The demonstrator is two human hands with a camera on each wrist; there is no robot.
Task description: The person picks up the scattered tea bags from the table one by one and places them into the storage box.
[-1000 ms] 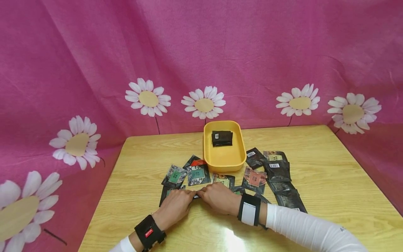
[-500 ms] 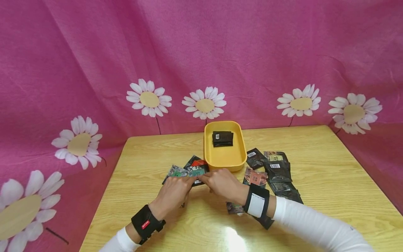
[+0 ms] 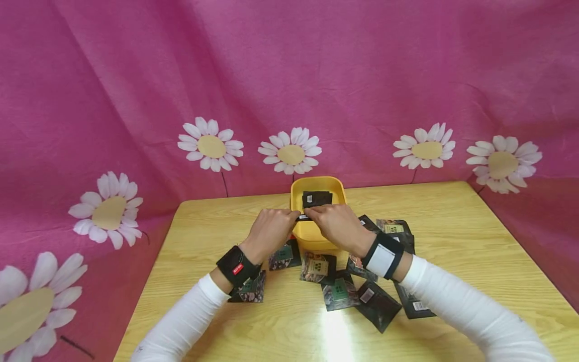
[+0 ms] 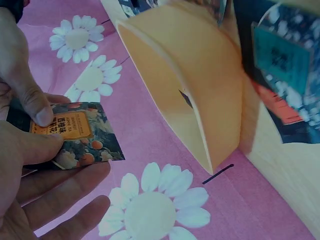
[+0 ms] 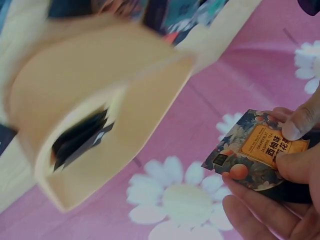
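Observation:
Between both hands is a dark tea sachet [image 4: 92, 135] with an orange "Grapefruit Jasmine Tea" label and a fruit-and-flower print. My left hand [image 3: 270, 232] pinches one side, thumb over the printed face. The other side is pinched by my right hand [image 3: 340, 229], its thumb also on the label. In the head view only a thin dark edge of this sachet [image 3: 304, 217] shows between the fingertips, over the yellow plastic tray [image 3: 315, 245]. Inside the tray lies a small stack of black sachets [image 3: 317, 197], also visible in the right wrist view. The hands hide part of the tray.
Several sachets lie on the wooden table [image 3: 208, 221] before the tray, among them a yellow-labelled sachet [image 3: 318, 267], a green-labelled sachet [image 3: 340, 291] and a face-down black sachet [image 3: 378, 304]. More overlap at the right. A pink daisy-print cloth [image 3: 353, 75] hangs behind the table.
Both hands have lifted off the table near the front sachets and moved forward, carrying a sachet over the tray. Sachets beneath the hands and forearms have come into view.

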